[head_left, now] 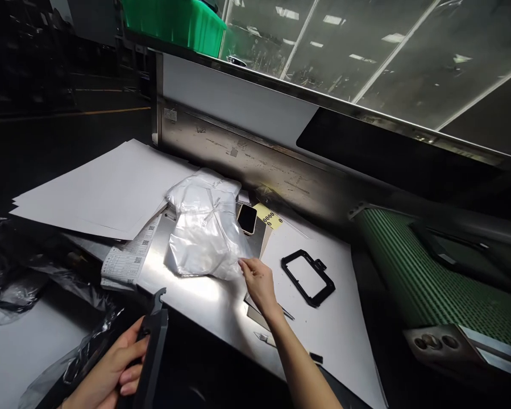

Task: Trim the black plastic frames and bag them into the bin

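My left hand is wrapped round a black plastic part with a small hook at its top, held near the bottom edge of the view. The rest of this part runs out of sight. My right hand pinches the near right corner of a stack of clear plastic bags on the metal table. A tie crosses the stack. Right of that hand, a black rectangular frame lies on a white sheet. Below the right wrist is a craft knife, partly hidden by the forearm.
Large white sheets and printed papers lie left of the bags. A phone and a yellow label sheet are behind them. At right runs a green conveyor belt carrying a black part. A green bin stands above.
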`<state>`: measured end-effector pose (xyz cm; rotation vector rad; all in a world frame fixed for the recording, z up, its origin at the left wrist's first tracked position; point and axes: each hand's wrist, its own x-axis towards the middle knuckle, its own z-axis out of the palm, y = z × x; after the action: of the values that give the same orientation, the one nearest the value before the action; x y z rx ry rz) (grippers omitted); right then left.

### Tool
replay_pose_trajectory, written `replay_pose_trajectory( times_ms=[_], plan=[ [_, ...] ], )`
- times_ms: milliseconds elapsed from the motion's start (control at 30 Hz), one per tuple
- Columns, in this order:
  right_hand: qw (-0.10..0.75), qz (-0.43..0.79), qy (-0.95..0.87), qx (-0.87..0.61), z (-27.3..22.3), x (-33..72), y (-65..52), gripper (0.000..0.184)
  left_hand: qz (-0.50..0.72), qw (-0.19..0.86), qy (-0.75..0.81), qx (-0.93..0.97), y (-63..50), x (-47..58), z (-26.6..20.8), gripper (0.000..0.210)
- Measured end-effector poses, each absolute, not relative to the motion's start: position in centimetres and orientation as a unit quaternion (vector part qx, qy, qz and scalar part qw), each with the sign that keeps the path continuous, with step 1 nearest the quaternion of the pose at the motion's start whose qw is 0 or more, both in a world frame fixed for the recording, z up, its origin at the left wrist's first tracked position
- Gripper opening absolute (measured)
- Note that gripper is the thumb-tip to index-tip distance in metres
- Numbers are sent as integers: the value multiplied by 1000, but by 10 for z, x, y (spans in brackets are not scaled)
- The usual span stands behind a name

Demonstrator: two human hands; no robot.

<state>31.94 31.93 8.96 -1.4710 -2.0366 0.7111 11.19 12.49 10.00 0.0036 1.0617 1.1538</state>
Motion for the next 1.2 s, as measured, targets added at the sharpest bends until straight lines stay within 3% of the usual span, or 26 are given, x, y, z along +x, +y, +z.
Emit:
replay_pose_trajectory(
  times_ms=[267,433,733,867,1033,1200],
  plan=[
    [282,491,-606,-559,87,329,215,26,456,754,458,119,161,163,96,22],
    [337,528,-560,-542,88,321,194,21,446,744,463,180,185,183,84,6],
    [502,615,-360,-490,85,359,227,21,505,664,503,227,204,162,75,5],
    [531,643,-314,-454,98,368,241,25,517,648,501,249,206,140,78,6],
    [540,630,-331,-448,110,356,242,27,458,697,469,291,194,117,100,42],
    [463,601,-468,-453,131,340,238,31,355,746,446,343,189,134,119,76]
  ],
)
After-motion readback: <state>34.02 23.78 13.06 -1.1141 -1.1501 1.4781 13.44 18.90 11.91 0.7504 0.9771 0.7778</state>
